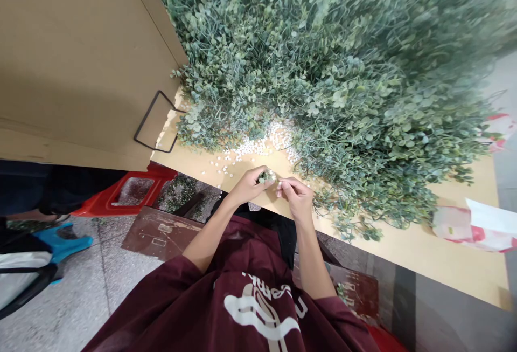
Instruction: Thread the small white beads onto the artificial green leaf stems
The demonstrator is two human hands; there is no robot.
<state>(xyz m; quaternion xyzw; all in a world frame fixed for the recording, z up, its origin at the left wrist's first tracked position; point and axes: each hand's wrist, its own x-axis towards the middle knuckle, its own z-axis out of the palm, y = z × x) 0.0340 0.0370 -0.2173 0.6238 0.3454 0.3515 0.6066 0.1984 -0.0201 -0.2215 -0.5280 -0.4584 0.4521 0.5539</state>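
My left hand [249,185] is closed around a small sprig of green artificial leaves [265,177], which has white bits at its tip. Close beside it, my right hand [297,193] pinches a tiny white piece [279,184] between thumb and fingertips. Both hands hover over the table's near edge, almost touching. Just beyond them lies a scattered pile of small white pieces [258,147]. A large heap of artificial greenery [363,88] rises behind the pile and reaches round to the right.
A big cardboard box [81,61] stands at left, with a dark wire frame [155,123] by its corner. Red-and-white packaging [452,222] lies on the table [464,266] at right. Below are a red stool [117,195] and a brown bench [161,233]. Part of another person [52,187] shows at left.
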